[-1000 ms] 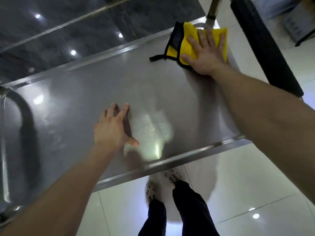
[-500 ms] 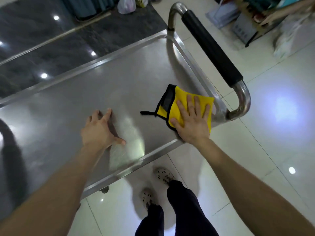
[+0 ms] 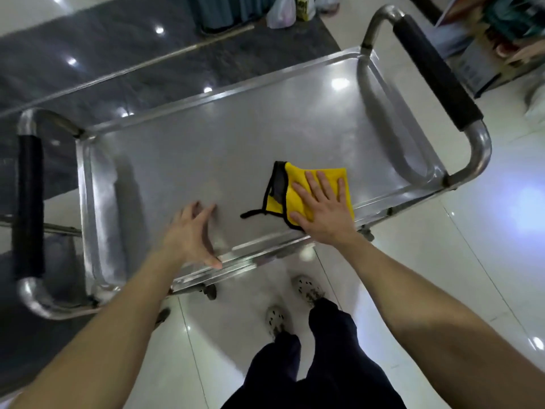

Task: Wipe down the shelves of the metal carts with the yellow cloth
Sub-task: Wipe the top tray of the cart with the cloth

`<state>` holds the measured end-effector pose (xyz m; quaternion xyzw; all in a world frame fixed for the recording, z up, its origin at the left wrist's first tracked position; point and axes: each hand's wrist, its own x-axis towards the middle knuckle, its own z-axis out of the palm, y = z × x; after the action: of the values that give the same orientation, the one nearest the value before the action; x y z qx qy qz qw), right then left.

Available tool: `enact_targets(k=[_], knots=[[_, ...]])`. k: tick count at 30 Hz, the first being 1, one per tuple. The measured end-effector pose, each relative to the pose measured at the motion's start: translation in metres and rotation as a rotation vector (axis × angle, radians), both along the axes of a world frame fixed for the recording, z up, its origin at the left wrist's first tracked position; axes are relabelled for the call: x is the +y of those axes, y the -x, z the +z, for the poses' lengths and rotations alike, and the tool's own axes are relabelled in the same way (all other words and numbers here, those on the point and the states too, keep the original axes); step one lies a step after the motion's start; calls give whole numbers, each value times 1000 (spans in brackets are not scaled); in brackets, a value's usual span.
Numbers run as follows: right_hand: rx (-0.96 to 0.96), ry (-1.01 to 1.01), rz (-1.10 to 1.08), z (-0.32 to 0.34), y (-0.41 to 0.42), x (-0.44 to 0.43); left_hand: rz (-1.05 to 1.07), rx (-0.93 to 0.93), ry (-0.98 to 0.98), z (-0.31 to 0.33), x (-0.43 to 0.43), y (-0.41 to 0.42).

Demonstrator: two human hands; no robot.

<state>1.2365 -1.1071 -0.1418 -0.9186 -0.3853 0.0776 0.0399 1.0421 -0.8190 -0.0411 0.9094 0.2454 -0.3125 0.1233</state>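
Half a second ago our right hand (image 3: 321,214) held the yellow cloth (image 3: 296,177) close to the right end of the cart's top shelf (image 3: 236,137), just beside the black-gripped handle (image 3: 436,72). Now the cloth has slid left along the near rim and lies well apart from that handle, right of the shelf's middle, with its black strap trailing to the left. The fingers are straight and spread, pressing flat on the cloth rather than grasping it. Our left hand (image 3: 191,234) has drawn back toward the near edge. It is slightly blurred, fingers released and splayed, tips on the bare metal, thumb at the rim, holding nothing. The view has also widened, so the second handle (image 3: 29,202) at the left end shows. The steel shelf is shiny and reflects ceiling lights. Below it lie glossy pale floor tiles (image 3: 442,261), our shoes (image 3: 306,287) near the cart, a dark grey strip of floor (image 3: 88,54) beyond, plastic bags (image 3: 278,13) and boxes (image 3: 477,69) at the far side.
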Motion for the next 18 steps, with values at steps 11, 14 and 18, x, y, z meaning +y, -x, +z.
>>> enact_targets(k=[11,14,18], knots=[[-81,-108,265,-12,101,87,23,-194,-107,-23,15,66],[-88,-106,376,-11,100,85,107,-267,-38,-16,14,86],[-83,-9,441,-4,81,82,228,-598,-425,10,39,135]])
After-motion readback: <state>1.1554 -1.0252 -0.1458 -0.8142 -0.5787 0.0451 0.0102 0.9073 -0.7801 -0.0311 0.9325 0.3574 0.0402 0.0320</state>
